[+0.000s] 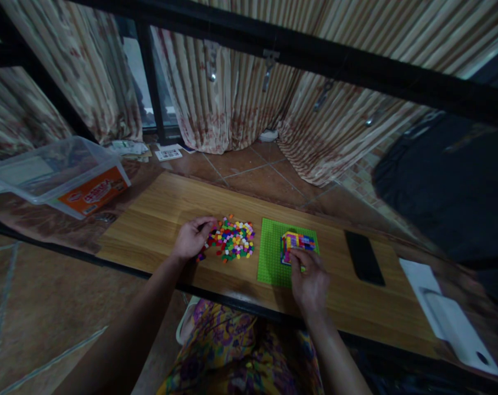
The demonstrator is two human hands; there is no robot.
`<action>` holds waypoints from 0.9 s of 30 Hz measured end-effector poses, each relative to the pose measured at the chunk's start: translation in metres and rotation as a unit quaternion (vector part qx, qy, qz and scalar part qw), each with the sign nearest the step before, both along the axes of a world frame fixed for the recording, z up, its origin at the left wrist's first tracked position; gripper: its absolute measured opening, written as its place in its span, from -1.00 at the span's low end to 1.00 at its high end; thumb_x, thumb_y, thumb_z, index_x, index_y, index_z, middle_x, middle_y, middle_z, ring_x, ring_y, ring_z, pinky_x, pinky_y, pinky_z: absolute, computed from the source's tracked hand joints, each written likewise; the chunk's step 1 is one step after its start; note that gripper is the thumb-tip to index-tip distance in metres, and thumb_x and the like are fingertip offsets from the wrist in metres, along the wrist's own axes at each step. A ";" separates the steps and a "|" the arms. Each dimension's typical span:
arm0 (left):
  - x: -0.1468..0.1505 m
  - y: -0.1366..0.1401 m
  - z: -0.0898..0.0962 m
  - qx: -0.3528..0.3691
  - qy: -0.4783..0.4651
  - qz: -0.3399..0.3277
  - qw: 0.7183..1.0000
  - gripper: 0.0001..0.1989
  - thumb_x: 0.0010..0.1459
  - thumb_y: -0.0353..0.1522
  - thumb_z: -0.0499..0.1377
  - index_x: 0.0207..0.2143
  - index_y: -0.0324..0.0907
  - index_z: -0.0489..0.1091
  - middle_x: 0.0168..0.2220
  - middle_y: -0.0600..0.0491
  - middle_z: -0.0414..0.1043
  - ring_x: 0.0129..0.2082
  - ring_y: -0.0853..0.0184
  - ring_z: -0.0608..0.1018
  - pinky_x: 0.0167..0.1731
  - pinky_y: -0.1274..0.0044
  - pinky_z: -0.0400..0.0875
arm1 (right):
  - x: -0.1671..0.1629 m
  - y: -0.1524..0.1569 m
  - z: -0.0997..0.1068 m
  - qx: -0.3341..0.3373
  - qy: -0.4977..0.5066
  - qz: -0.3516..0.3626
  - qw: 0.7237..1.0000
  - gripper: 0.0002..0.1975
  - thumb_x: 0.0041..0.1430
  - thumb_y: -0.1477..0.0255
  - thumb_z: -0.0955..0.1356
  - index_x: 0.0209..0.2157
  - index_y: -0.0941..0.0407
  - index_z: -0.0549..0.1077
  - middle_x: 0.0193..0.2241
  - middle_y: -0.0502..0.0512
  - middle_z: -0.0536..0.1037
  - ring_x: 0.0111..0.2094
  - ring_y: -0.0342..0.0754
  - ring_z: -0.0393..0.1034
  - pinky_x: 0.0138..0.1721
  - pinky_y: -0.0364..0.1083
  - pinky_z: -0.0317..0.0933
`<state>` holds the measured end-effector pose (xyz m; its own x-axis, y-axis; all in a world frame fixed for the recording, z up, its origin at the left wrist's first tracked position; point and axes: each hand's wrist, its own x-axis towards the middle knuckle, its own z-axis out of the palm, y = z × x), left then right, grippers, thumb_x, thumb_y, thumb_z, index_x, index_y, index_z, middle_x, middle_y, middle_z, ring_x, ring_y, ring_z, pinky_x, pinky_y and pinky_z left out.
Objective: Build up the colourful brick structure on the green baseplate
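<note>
A green baseplate (272,252) lies on the wooden table (158,214), with a small multicoloured brick build (297,242) on its right part. My right hand (310,280) rests at the near edge of that build, fingertips touching it. To the left a heap of small coloured bricks (233,240) is spread on the table. My left hand (191,237) sits at the heap's left edge, fingers curled onto the bricks; whether it grips one I cannot tell.
A black phone (364,257) lies right of the baseplate, and a white flat object (450,318) further right. A clear plastic tub (55,174) stands on the floor at far left. Curtains (232,93) hang behind; a black bag (450,186) sits right.
</note>
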<state>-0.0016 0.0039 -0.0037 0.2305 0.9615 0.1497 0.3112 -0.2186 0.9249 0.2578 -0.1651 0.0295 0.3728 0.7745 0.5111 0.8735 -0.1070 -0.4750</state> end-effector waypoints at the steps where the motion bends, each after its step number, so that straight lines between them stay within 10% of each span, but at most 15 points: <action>1: 0.000 0.000 -0.001 0.000 -0.003 -0.001 1.000 -0.66 0.15 -0.16 0.12 -0.16 -0.17 0.53 -0.20 -0.01 0.60 -0.17 0.22 0.59 -0.10 0.45 0.44 | 0.001 0.000 -0.001 0.003 -0.011 -0.002 1.000 -0.73 0.27 0.33 0.26 -0.28 0.14 0.56 -0.26 0.19 0.56 -0.20 0.04 0.40 -0.08 0.04 0.28; 27: -0.001 0.001 -0.002 -0.004 0.008 0.001 1.000 -0.64 0.15 -0.16 0.12 -0.15 -0.19 0.53 -0.16 -0.02 0.59 -0.15 0.22 0.58 -0.08 0.45 0.44 | 0.002 -0.009 -0.025 0.041 -0.036 0.017 0.998 -0.72 0.31 0.40 0.24 -0.11 0.17 0.53 -0.23 0.23 0.52 -0.15 0.01 0.39 -0.08 0.04 0.34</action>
